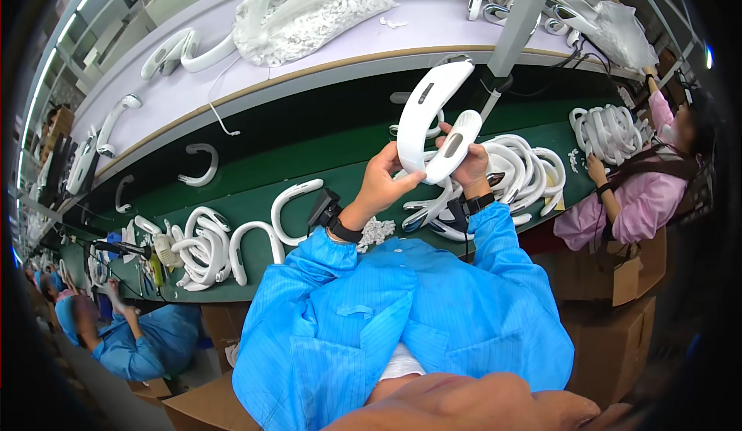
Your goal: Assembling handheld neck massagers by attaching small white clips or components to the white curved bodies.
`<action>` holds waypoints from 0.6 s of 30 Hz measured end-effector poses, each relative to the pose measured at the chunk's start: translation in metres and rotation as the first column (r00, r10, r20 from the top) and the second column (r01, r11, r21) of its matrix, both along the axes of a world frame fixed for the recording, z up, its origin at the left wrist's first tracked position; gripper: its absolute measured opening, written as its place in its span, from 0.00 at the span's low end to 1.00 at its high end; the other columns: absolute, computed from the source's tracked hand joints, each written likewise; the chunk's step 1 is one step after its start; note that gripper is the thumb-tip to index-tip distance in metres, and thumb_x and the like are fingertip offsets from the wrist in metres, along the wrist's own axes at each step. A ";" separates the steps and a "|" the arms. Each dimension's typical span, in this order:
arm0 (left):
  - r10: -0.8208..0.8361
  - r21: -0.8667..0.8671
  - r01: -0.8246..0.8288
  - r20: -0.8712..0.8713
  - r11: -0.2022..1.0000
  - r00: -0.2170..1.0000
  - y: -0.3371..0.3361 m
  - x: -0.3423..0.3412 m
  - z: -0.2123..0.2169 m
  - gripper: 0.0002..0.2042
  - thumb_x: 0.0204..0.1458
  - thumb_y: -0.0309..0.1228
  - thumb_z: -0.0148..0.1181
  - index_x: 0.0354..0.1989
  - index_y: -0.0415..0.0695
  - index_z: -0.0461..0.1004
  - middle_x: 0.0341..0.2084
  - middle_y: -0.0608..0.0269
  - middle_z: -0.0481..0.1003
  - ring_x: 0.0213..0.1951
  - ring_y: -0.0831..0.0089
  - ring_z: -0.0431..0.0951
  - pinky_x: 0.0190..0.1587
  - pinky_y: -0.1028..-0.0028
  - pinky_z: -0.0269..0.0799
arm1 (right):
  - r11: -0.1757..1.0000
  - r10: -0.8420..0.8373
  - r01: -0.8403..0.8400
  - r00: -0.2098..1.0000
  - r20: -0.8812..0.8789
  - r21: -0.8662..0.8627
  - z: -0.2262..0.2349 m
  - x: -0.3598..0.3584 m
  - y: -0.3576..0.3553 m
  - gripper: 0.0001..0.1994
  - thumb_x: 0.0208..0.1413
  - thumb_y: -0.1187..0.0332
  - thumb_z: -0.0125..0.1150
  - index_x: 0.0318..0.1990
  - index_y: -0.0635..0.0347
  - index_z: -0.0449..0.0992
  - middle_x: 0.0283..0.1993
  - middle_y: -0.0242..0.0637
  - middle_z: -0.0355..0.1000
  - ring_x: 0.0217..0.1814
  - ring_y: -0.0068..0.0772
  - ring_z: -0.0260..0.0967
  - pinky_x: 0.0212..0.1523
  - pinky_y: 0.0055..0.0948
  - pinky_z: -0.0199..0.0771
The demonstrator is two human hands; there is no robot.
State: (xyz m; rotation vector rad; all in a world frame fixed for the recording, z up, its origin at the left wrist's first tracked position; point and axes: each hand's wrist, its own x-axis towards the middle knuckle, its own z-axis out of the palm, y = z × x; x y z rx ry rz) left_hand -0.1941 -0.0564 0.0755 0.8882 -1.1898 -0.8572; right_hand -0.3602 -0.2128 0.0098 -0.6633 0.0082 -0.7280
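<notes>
A white U-shaped neck fan (420, 110) is raised in front of my chest, above the green bench. My left hand (384, 186) is closed on its lower left curve, thumb along the edge. My right hand (471, 170) grips the shorter arm on the other side, its fingers partly hidden behind the housing. A dark oval slot shows on the long arm. Beneath my right wrist lies a heap of similar white neck fans (516, 170). Close to my left wrist is a small pile of white plastic pieces (376, 232).
More neck fans (202, 249) are piled to the left. A raised lilac shelf (185, 95) carries a clear bag of small white parts (297, 25). A metal post (525, 21) rises near my right hand. Co-workers in pink (634, 191) and blue (147, 338) sit either side.
</notes>
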 end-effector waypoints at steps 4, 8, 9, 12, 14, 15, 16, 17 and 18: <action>-0.183 0.014 0.186 -0.114 0.983 0.976 -0.005 -0.005 -0.002 0.20 0.45 0.26 0.60 0.48 0.36 0.67 0.38 0.57 0.74 0.41 0.72 0.74 0.48 0.71 0.68 | 0.999 0.038 -0.039 0.996 0.086 0.002 -0.007 -0.008 -0.007 0.41 0.43 0.59 0.60 0.61 0.75 0.49 0.48 0.55 0.68 0.44 0.44 0.71 0.42 0.34 0.77; -0.288 0.009 0.295 -0.194 0.955 0.938 -0.014 -0.016 -0.007 0.18 0.45 0.29 0.62 0.44 0.35 0.68 0.36 0.51 0.75 0.40 0.67 0.76 0.47 0.68 0.70 | 0.998 -0.017 0.015 0.999 0.040 0.062 -0.006 -0.023 -0.003 0.39 0.46 0.58 0.58 0.62 0.69 0.49 0.55 0.51 0.63 0.43 0.43 0.71 0.39 0.34 0.79; -0.297 0.014 0.305 -0.195 0.952 0.935 -0.017 -0.020 -0.007 0.18 0.45 0.29 0.62 0.44 0.35 0.68 0.36 0.51 0.75 0.40 0.67 0.76 0.47 0.68 0.70 | 0.996 -0.041 0.039 0.999 0.028 0.079 -0.005 -0.028 -0.002 0.36 0.51 0.57 0.54 0.62 0.69 0.50 0.56 0.50 0.62 0.42 0.43 0.71 0.38 0.33 0.79; -0.311 0.027 0.359 -0.440 0.933 0.842 -0.025 -0.030 -0.005 0.18 0.46 0.32 0.64 0.43 0.37 0.68 0.38 0.50 0.75 0.42 0.64 0.76 0.47 0.66 0.71 | 0.985 -0.111 0.115 0.993 -0.040 0.126 -0.004 -0.044 -0.001 0.28 0.61 0.50 0.40 0.59 0.66 0.56 0.55 0.46 0.63 0.39 0.39 0.72 0.35 0.30 0.78; -0.318 0.044 0.390 -0.499 0.920 0.806 -0.031 -0.037 -0.007 0.18 0.47 0.33 0.63 0.43 0.37 0.67 0.38 0.50 0.74 0.42 0.63 0.76 0.48 0.65 0.71 | 0.979 -0.154 0.168 0.980 -0.123 0.111 0.003 -0.057 0.002 0.28 0.60 0.48 0.41 0.56 0.64 0.60 0.47 0.42 0.68 0.38 0.36 0.72 0.34 0.29 0.77; -0.313 0.053 0.408 -0.557 0.911 0.770 -0.034 -0.041 -0.008 0.18 0.47 0.33 0.63 0.44 0.38 0.67 0.39 0.51 0.74 0.43 0.63 0.76 0.49 0.63 0.71 | 0.977 -0.168 0.186 0.974 -0.155 0.105 0.009 -0.063 0.004 0.27 0.60 0.47 0.41 0.55 0.63 0.61 0.44 0.41 0.69 0.38 0.35 0.72 0.34 0.29 0.77; -0.321 0.061 0.424 -0.557 0.904 0.766 -0.038 -0.046 -0.009 0.18 0.47 0.33 0.63 0.44 0.38 0.67 0.39 0.51 0.74 0.43 0.63 0.76 0.49 0.63 0.71 | 0.962 -0.230 0.257 0.944 -0.239 0.093 0.015 -0.068 0.006 0.26 0.60 0.47 0.41 0.51 0.62 0.64 0.38 0.38 0.71 0.37 0.34 0.73 0.33 0.30 0.77; -0.312 0.062 0.434 -0.604 0.899 0.733 -0.043 -0.052 -0.010 0.18 0.48 0.33 0.63 0.45 0.39 0.66 0.40 0.51 0.73 0.44 0.63 0.75 0.50 0.62 0.71 | 0.945 -0.258 0.302 0.924 -0.283 0.124 0.014 -0.075 0.005 0.24 0.60 0.46 0.42 0.48 0.58 0.66 0.34 0.35 0.72 0.36 0.34 0.74 0.32 0.31 0.77; -0.301 0.063 0.443 -0.649 0.894 0.699 -0.047 -0.057 -0.012 0.19 0.48 0.33 0.62 0.46 0.40 0.66 0.42 0.52 0.73 0.46 0.62 0.74 0.50 0.61 0.71 | 0.938 -0.251 0.308 0.920 -0.301 0.160 0.014 -0.083 0.005 0.23 0.60 0.46 0.42 0.48 0.57 0.67 0.34 0.35 0.73 0.36 0.34 0.74 0.31 0.31 0.77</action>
